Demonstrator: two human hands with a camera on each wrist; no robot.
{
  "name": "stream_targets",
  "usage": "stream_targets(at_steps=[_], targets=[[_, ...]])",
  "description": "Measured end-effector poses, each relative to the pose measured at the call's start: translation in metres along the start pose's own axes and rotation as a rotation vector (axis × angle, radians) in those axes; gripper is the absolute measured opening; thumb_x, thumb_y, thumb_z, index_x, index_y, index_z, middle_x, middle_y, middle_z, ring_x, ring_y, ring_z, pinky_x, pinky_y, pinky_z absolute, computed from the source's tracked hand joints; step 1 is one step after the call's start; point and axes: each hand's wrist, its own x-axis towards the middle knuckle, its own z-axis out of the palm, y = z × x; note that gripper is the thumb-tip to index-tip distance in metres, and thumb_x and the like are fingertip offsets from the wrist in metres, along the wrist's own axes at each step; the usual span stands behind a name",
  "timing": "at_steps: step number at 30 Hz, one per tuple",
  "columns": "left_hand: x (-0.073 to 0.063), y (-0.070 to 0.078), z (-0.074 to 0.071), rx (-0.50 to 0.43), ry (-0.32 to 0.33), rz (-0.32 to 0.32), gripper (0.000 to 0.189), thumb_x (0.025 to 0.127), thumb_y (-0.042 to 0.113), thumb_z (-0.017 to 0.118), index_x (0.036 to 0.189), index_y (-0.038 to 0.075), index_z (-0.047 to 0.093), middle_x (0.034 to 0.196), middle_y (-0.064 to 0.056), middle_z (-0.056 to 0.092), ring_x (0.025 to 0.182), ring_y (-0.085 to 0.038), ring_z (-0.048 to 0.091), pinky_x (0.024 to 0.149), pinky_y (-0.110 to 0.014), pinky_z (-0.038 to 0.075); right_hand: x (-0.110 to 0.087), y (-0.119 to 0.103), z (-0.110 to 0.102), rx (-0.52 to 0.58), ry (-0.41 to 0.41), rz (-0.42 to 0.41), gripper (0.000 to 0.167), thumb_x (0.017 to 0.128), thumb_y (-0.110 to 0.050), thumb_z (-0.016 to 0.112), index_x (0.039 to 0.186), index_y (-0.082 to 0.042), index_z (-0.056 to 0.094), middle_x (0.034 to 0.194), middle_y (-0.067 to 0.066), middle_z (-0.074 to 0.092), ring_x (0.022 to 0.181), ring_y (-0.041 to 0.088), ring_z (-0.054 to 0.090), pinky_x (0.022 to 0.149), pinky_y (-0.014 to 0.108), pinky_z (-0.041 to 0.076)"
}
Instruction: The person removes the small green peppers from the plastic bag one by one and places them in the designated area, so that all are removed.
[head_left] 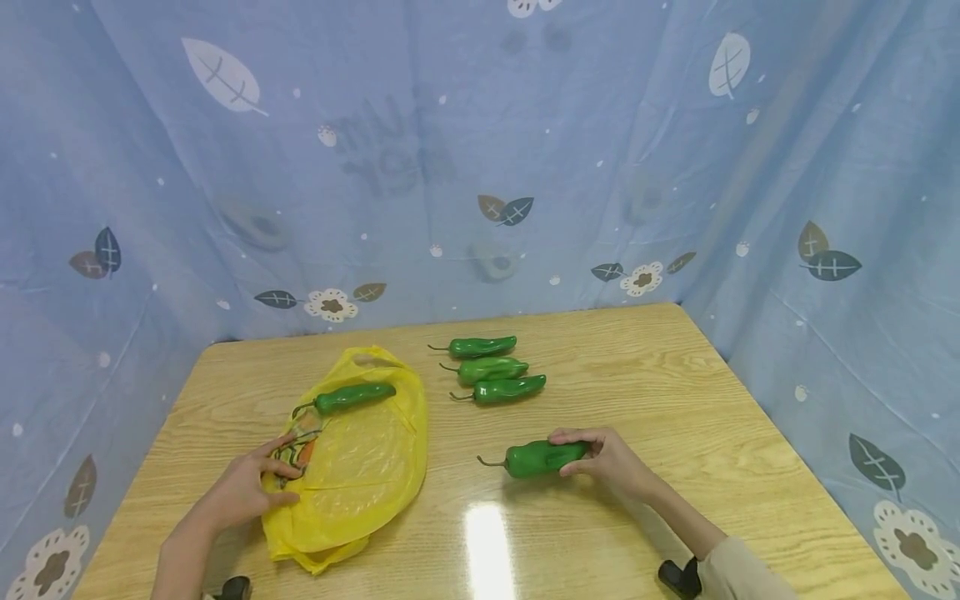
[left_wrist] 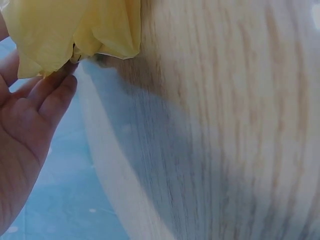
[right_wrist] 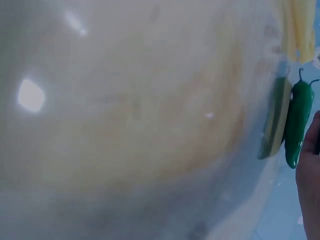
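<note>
My right hand (head_left: 611, 461) grips a long green pepper (head_left: 536, 459) by its right end, close over the table, with the stem pointing left. In the right wrist view, the right hand (right_wrist: 309, 175) shows only at the edge, beside a green pepper (right_wrist: 299, 112). My left hand (head_left: 242, 486) holds the left edge of a yellow plastic bag (head_left: 360, 492) that lies spread on the table. The left wrist view has the bag (left_wrist: 50, 35) between thumb and fingers. Another green pepper (head_left: 355, 397) lies across the bag's upper part, beside a small orange-and-green patterned patch (head_left: 303, 446).
Three more green peppers lie in a stack of rows at the back middle: a far pepper (head_left: 483, 347), a middle one (head_left: 492, 369) and a near one (head_left: 510, 389). The wooden table (head_left: 637, 375) is bordered by a blue patterned curtain (head_left: 420, 233).
</note>
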Motion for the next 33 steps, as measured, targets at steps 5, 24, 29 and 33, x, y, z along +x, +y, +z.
stream_targets(at_steps=[5, 24, 29, 33], targets=[[0.000, -0.002, 0.001, -0.001, 0.010, 0.000, 0.029, 0.073, 0.026, 0.083, 0.096, 0.010, 0.076, 0.143, -0.027, 0.041, 0.124, -0.057, 0.036, 0.092, -0.067, 0.040, 0.022, 0.004, -0.007, 0.007, -0.028, -0.003, 0.045, 0.077, -0.010, 0.078, 0.119, 0.001, 0.066, 0.131, 0.025, 0.055, 0.121, 0.006, 0.053, 0.093, 0.023, 0.049], [-0.001, 0.002, 0.000, -0.021, -0.007, -0.036, 0.031, 0.073, 0.028, 0.083, 0.097, 0.010, 0.076, 0.144, -0.027, 0.039, 0.126, -0.058, 0.032, 0.094, -0.070, 0.035, 0.077, 0.025, -0.018, -0.266, -0.003, -0.026, 0.043, 0.073, -0.016, 0.082, 0.114, -0.006, 0.071, 0.117, 0.011, 0.067, 0.116, 0.031, 0.057, 0.096, 0.028, 0.046], [0.000, 0.002, 0.000, -0.022, -0.005, -0.027, 0.030, 0.073, 0.027, 0.083, 0.097, 0.010, 0.076, 0.144, -0.027, 0.039, 0.126, -0.058, 0.033, 0.094, -0.070, 0.035, 0.084, 0.021, -0.021, -0.280, -0.037, -0.006, 0.042, 0.076, -0.017, 0.081, 0.115, -0.004, 0.070, 0.119, 0.013, 0.066, 0.107, 0.023, 0.060, 0.087, 0.024, 0.049], [0.001, 0.002, 0.000, -0.023, -0.009, -0.018, 0.029, 0.074, 0.026, 0.082, 0.097, 0.009, 0.076, 0.144, -0.027, 0.039, 0.126, -0.058, 0.033, 0.093, -0.069, 0.037, 0.090, 0.020, -0.024, -0.300, -0.082, -0.024, 0.042, 0.079, -0.017, 0.079, 0.115, 0.000, 0.069, 0.118, 0.016, 0.066, 0.099, 0.013, 0.061, 0.079, 0.021, 0.051]])
